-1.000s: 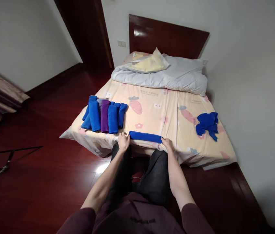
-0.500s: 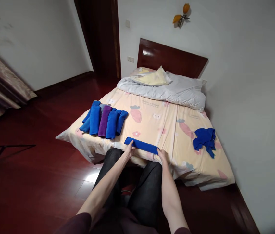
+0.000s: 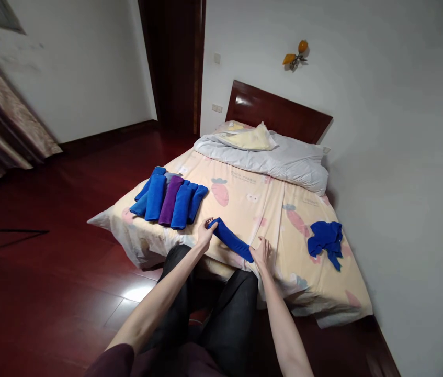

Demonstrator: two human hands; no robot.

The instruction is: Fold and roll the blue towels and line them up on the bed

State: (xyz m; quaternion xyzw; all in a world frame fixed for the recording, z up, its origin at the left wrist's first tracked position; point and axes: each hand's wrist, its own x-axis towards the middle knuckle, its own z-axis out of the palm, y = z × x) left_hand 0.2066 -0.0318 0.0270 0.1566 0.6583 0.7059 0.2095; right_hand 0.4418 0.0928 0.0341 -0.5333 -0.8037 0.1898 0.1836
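The left hand (image 3: pixel 204 235) pinches the far end of a long, narrow, folded blue cloth strip (image 3: pixel 232 242), which slants over the foot of a cream, carrot-printed bed sheet (image 3: pixel 240 199); the right hand (image 3: pixel 261 253) sets its thumb at the near end, other fingers spread. Rolled blue and purple cloths (image 3: pixel 170 201) lie to the left, a crumpled blue cloth (image 3: pixel 325 238) to the right

Home bedroom; bed (image 3: pixel 242 207), wooden headboard (image 3: pixel 280 112), grey duvet (image 3: pixel 260 159), curtain (image 3: pixel 3 120)
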